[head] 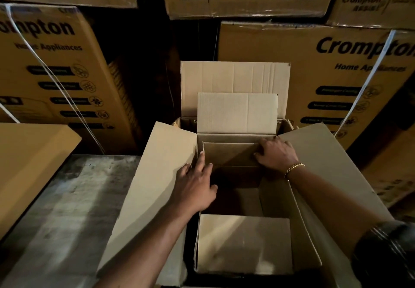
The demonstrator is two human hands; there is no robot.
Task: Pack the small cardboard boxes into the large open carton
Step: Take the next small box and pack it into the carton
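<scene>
The large open carton stands in front of me with its four flaps spread outward. Inside it, against the far wall, sits a small cardboard box with its lid standing upright. My left hand reaches in from the left, fingers pressed along the small box's left edge. My right hand, with a gold bracelet on the wrist, curls over the box's right edge. The small box is held between both hands. The carton's dark inside nearer to me shows nothing else.
Tall printed cartons are stacked close behind and on both sides. A flat cardboard piece lies at the left over a grey worn surface. The carton's near flap folds toward me.
</scene>
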